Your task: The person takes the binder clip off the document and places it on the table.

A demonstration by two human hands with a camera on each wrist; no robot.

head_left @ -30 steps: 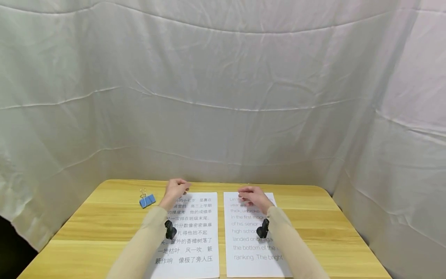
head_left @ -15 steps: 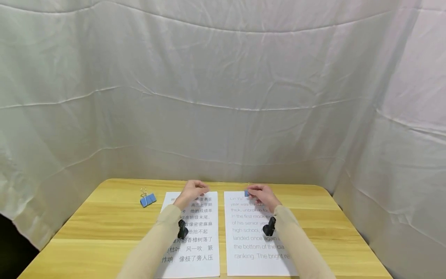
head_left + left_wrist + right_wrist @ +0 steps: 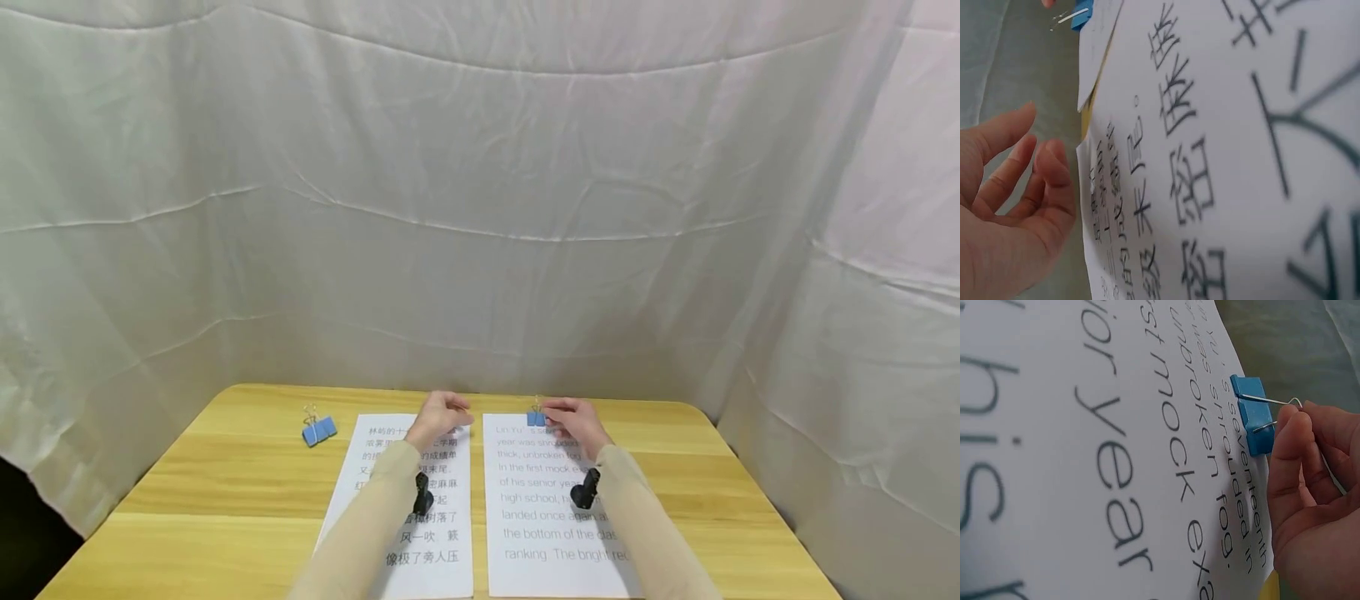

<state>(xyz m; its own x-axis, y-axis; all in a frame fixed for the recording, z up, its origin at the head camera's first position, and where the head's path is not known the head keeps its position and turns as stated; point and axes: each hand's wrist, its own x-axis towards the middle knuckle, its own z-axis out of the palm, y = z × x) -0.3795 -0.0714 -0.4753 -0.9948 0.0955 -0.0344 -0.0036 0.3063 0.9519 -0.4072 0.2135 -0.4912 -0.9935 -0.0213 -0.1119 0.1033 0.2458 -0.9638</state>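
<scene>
A blue binder clip (image 3: 536, 418) sits on the top edge of the right-hand stack of paper (image 3: 525, 575), which bears English print. My right hand (image 3: 576, 423) is at its right side, and in the right wrist view the thumb and forefinger pinch the wire handle of the clip (image 3: 1254, 415). The lower handle's end is hidden behind the thumb. Over the top right corner of the left-hand stack (image 3: 341, 517), printed in Chinese, hovers my left hand (image 3: 438, 418). Its fingers (image 3: 1054, 162) are loosely bent, with nothing between them.
A second blue binder clip (image 3: 319, 431), wire handles folded out, lies on the wooden table (image 3: 195, 500) left of the paper. A narrow gap separates the stacks. Pale curtains (image 3: 480, 250) hang behind the table and at its sides.
My left hand has moved right across the top of the Chinese sheet. The right hand has shifted right, uncovering the clip on the English stack.
</scene>
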